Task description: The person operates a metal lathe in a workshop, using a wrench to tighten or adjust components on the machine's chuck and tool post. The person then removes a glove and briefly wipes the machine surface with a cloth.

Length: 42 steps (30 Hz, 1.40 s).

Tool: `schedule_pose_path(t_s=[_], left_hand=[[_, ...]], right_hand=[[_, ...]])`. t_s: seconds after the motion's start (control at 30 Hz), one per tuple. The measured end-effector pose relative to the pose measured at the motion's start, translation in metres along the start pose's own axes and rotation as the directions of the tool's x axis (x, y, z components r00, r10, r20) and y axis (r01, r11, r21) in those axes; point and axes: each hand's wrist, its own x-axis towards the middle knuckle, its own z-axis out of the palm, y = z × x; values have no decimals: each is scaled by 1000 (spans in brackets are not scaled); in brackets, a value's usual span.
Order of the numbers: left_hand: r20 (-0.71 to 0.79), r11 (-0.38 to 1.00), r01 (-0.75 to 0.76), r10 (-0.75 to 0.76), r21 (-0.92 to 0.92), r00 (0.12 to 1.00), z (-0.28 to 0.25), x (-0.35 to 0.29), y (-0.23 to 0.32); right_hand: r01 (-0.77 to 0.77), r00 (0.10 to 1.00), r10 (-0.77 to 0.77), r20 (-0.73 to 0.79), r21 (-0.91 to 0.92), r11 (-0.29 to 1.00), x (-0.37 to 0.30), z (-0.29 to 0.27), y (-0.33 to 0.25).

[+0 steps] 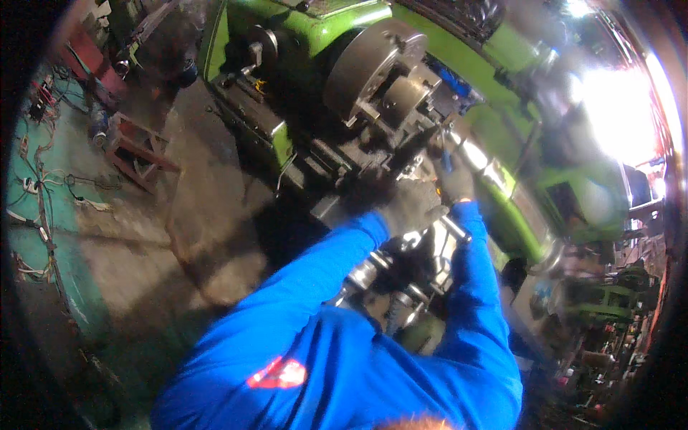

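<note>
My left hand (414,206), in a grey work glove, is closed over the tool post area of a green lathe. What its fingers grip is hidden beneath it. A shiny metal lever (459,230) sticks out beside it. My right hand (454,178), also gloved, is a little farther off and to the right, with curled fingers next to a slim blue piece (447,160); the item in its grip is too small to make out. Just beyond both hands, the large round chuck (369,72) carries a cylindrical metal workpiece (410,92).
The lathe's green headstock (315,27) stands at the far side, and its bright bed and green guard (502,183) run along the right. Handwheels and shafts (405,301) lie close to my body. A red metal stand (140,154) and loose cables (44,186) are on the left floor.
</note>
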Motion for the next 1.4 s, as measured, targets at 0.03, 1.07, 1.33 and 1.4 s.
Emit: schedule_pose_path(t_s=[0.03,1.07,1.33,1.4], left_hand=[[-84,998,-57,55,-28,995,-1,2,-5],[325,874,-192,42,446,945,-8,8,8],[407,810,-286,65,512,911,-9,19,19],[456,766,-288,-8,575,890,-14,23,30]], right_hand=[[-14,1000,13,25,24,1000,7,3,1],[103,994,-104,44,38,994,9,-16,27],[70,994,-73,76,39,997,26,-1,36],[73,993,-76,86,37,997,24,-5,31]])
